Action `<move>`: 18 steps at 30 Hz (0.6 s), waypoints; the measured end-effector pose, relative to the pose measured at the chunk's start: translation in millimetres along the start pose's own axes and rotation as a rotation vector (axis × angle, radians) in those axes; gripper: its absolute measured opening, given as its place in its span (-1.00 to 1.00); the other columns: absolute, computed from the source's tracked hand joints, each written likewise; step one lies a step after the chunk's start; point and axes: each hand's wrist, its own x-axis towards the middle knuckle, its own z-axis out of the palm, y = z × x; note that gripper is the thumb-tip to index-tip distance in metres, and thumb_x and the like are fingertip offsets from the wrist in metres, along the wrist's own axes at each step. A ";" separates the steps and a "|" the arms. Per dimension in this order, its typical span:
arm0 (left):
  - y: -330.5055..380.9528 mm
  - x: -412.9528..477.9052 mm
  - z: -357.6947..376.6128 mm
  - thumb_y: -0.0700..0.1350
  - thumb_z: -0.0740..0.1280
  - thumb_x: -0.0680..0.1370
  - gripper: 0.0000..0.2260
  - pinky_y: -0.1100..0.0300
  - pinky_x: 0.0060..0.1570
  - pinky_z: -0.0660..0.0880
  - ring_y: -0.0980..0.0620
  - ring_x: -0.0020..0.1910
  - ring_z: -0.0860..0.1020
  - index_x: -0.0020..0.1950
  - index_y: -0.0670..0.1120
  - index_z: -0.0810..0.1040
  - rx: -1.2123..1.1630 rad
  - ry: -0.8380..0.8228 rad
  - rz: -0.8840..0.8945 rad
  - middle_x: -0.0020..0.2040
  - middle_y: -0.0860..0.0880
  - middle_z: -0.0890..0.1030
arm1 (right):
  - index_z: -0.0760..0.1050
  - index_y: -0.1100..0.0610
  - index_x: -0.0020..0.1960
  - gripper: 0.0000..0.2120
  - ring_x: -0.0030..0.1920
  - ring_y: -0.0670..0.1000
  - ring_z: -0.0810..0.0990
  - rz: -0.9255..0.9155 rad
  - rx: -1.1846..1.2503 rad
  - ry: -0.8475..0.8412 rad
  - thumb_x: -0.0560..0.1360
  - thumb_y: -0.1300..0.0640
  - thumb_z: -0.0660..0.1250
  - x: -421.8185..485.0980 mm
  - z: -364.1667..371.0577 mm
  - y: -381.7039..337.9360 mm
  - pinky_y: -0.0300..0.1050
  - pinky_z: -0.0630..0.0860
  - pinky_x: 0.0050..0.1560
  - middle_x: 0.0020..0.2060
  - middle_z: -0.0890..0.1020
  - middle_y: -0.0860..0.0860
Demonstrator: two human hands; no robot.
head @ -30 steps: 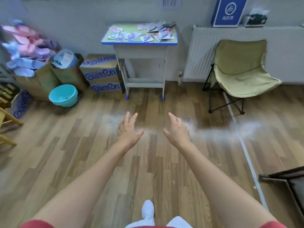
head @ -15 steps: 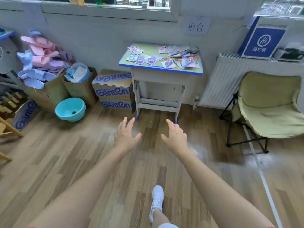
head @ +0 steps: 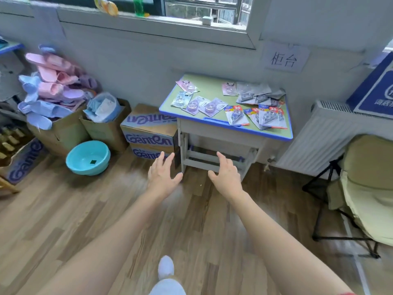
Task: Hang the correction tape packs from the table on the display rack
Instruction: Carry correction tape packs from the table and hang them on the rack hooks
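Several correction tape packs (head: pixel 236 114) lie scattered on a small green table with a blue rim (head: pixel 212 121) against the wall under the window. Purple and pink packs (head: pixel 200 105) lie at its left, grey ones (head: pixel 258 94) at the back right. My left hand (head: pixel 162 175) and my right hand (head: pixel 226 174) are stretched out in front of me, fingers spread and empty, below and short of the table's front edge. No display rack is in view.
Left of the table stand stacked cardboard boxes (head: pixel 148 135), a turquoise basin (head: pixel 88 157) on the wooden floor, and cartons heaped with slippers (head: pixel 53 90). A folding chair (head: pixel 365 188) and a white radiator (head: pixel 323 135) are on the right.
The table has come closer and higher in view as I walk toward it. Both hands stay outstretched and empty.
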 end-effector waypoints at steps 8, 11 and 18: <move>-2.3 154.5 -4.4 0.04 0.25 0.58 -0.40 -0.01 0.49 -0.02 -0.07 0.54 -0.01 0.55 0.03 0.07 -0.022 -0.023 0.054 0.57 -0.06 -0.02 | 0.03 0.04 0.54 -0.38 0.36 0.17 0.31 0.088 0.055 0.023 0.57 0.04 0.23 140.5 0.3 -14.5 0.11 0.33 0.34 0.42 0.28 0.13; -2.2 221.7 -15.5 0.04 0.25 0.58 -0.39 0.00 0.48 -0.02 -0.07 0.54 -0.01 0.56 0.03 0.06 -0.022 -0.034 0.087 0.57 -0.07 -0.02 | 0.02 0.05 0.54 -0.36 0.37 0.19 0.30 0.135 0.045 0.041 0.57 0.03 0.25 204.9 -1.9 -30.3 0.12 0.33 0.34 0.44 0.25 0.14; -1.5 354.8 -37.6 0.03 0.28 0.58 -0.41 0.00 0.45 0.04 -0.07 0.52 0.05 0.54 0.01 0.11 0.000 -0.055 0.131 0.56 -0.08 0.05 | 0.07 0.04 0.53 -0.38 0.33 0.19 0.34 0.227 0.105 0.054 0.55 0.07 0.25 316.8 -0.2 -54.7 0.10 0.33 0.31 0.38 0.30 0.15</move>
